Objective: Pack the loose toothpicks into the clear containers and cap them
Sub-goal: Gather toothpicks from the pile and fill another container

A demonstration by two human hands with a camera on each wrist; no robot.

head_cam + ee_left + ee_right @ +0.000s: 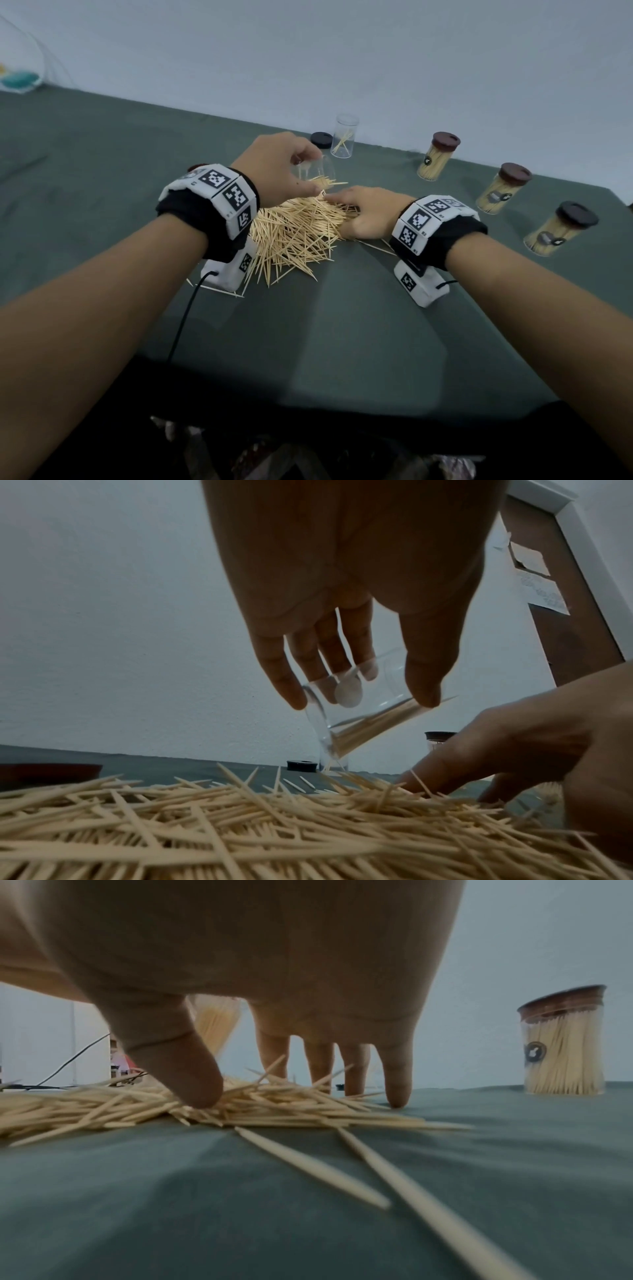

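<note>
A big heap of loose toothpicks (294,236) lies on the green cloth between my hands. My left hand (308,174) grips a clear container (323,169) from above. The container is tilted with its mouth toward the heap, and a bundle of toothpicks lies inside it (373,723). My right hand (342,212) lies low on the heap's right side. Its fingers (394,1080) are straight and, with the thumb, touch the toothpicks (260,1102). A second clear container (345,137) stands upright behind, holding a few picks, with a black cap (322,138) beside it.
Three filled, capped containers (436,156) (503,188) (558,228) stand in a row at the right. A dark red cap (51,772) lies left of the heap. A few stray toothpicks (342,1172) lie near my right wrist. The wall runs behind the table.
</note>
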